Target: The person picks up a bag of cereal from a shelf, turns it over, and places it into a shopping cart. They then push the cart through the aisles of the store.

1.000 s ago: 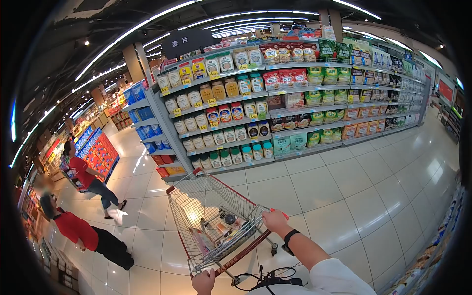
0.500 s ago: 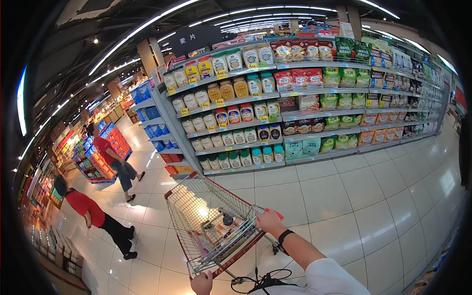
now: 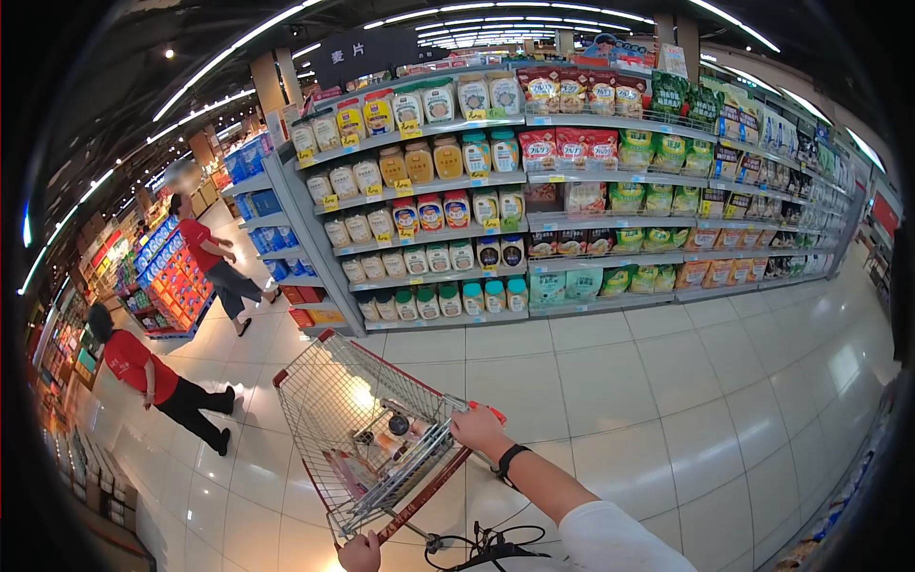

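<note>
- One white sleeve [image 3: 615, 539] at lower edge; bare right forearm [image 3: 553, 484] runs out of it, black band [image 3: 510, 461] at the wrist.
- Black cables [image 3: 496, 539] looped close to the body.
- Left hand [image 3: 359, 553] low in view, fingers closed round the left end of the red handle [image 3: 424, 499]; undersides of the fingers hidden.
- Right hand [image 3: 479, 429] on the far end, fingers curled down over the cart by its red end piece [image 3: 498, 416].
- Shopping cart [image 3: 393, 367] ahead and slightly left of the body, wire sides, red rim, angled on the floor.
- Few goods inside, bunched toward the handle: a dark round item [image 3: 397, 424], a pinkish flat pack [image 3: 353, 472]; others too small to tell.
- Pale glossy floor tiles [image 3: 620, 400] with light reflections.
- Left side, person in red shirt and black trousers [image 3: 143, 372]; farther off, second person in red top and dark trousers [image 3: 200, 250].
- Grey shelf unit [image 3: 303, 224] beyond the cart: jars [image 3: 419, 162] on the left part, bags [image 3: 667, 153] on the right, blue packs [image 3: 250, 160] on its end.
- Stacked red and blue boxes [image 3: 181, 296] behind the second person.
- Dark hanging sign [image 3: 381, 62], strip lights [image 3: 238, 48] overhead.
</note>
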`<state>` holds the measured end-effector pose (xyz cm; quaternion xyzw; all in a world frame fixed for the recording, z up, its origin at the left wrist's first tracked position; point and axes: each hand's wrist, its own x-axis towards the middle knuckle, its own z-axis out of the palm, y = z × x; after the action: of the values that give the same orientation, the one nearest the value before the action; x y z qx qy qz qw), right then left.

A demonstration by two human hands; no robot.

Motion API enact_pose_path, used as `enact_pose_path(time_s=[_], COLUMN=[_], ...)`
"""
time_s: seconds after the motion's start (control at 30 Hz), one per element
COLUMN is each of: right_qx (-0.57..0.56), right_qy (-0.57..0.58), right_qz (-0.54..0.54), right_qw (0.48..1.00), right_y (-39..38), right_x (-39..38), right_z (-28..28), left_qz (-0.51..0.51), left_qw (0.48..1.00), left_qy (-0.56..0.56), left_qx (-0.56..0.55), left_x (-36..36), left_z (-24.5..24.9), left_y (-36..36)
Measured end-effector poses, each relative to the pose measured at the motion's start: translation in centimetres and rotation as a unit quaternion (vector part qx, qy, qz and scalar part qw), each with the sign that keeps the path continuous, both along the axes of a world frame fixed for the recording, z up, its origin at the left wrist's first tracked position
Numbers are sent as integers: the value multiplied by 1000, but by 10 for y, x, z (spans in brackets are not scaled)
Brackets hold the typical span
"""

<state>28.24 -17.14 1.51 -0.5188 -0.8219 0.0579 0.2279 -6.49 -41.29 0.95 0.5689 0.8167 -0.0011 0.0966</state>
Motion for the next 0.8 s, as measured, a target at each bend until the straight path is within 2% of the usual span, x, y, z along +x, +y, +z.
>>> enact_pose_path(time_s=[0.2, 0.27, 0.43, 0.8], right_qx=[-25, -48, -66, -83], right_qy=[-9, -19, -54, -75], right_qz=[0, 23, 5, 16], right_qw=[1000, 998, 996, 994], right_y=[24, 35, 64, 111], right_x=[-28, -38, -58, -124], right_z=[-3, -1, 4, 5], left_qz=[-21, 18, -4, -33], left_qw=[999, 1000, 999, 998], left_qy=[27, -5, 3, -31], left_qx=[10, -16, 42, 31], left_x=[-25, -38, -30, -82], left_z=[-16, -26, 6, 17], left_y=[12, 19, 35, 72])
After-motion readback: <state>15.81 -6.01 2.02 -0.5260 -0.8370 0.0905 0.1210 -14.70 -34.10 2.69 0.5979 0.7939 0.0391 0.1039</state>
